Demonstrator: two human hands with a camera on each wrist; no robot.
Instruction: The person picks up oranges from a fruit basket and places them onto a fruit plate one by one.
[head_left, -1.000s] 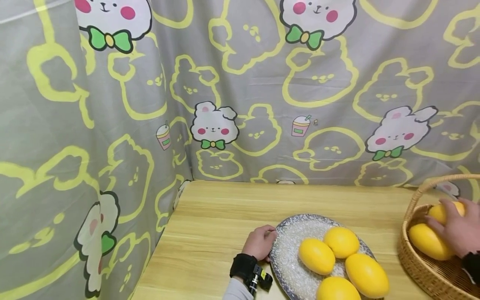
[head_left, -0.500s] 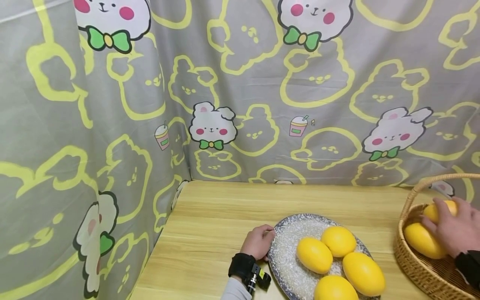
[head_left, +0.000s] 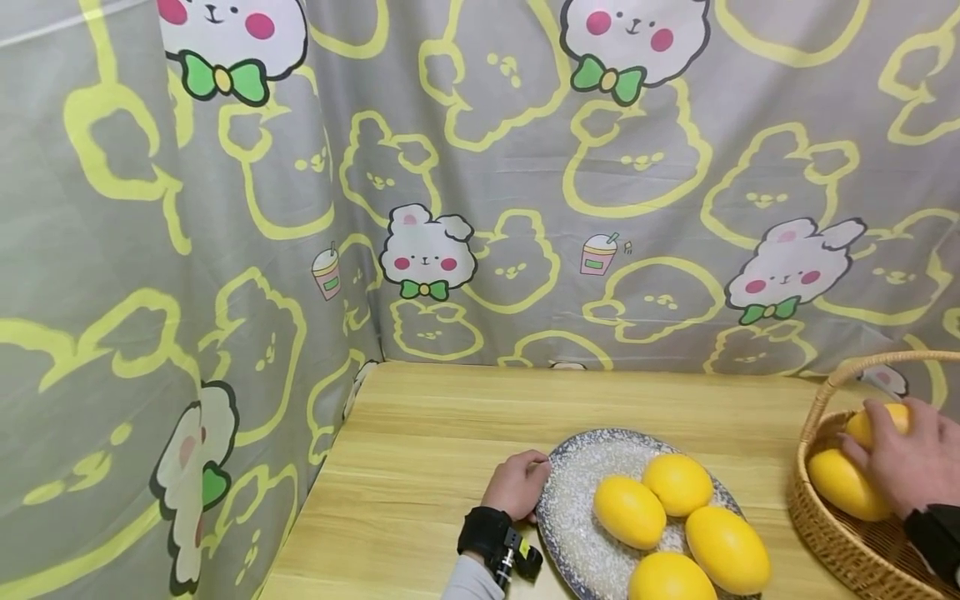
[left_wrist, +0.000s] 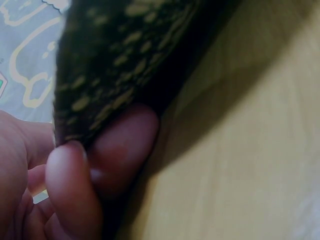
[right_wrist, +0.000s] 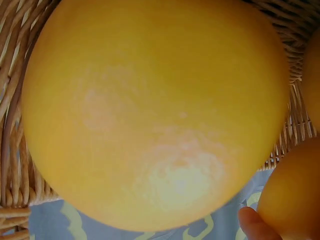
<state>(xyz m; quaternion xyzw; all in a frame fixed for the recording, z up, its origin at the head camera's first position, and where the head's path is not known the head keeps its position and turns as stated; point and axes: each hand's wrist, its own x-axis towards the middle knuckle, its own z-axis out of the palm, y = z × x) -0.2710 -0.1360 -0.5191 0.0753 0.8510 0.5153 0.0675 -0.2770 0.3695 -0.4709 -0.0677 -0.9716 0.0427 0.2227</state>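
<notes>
A speckled blue-grey plate [head_left: 573, 517] lies on the wooden table [head_left: 450, 417] with several yellow oval fruits [head_left: 630, 510] on it. My left hand [head_left: 536, 482] pinches the plate's left rim. In the left wrist view the thumb and a finger [left_wrist: 75, 190] clamp the dark speckled rim [left_wrist: 120, 55]. At the right, my right hand [head_left: 862, 454] reaches into a wicker basket [head_left: 817, 533], fingers curled over a yellow fruit [head_left: 843, 487], with a second fruit [head_left: 881, 417] behind it. The right wrist view is filled by the fruit [right_wrist: 150, 110] against the basket weave [right_wrist: 10, 150].
A grey curtain [head_left: 480, 167] printed with rabbits hangs behind the table and along its left side. The basket's arched handle [head_left: 840, 383] rises above the right hand. Bare wood stretches behind the plate and to its left.
The right hand has shifted slightly left inside the basket, still on the fruit. The left hand stays on the plate rim.
</notes>
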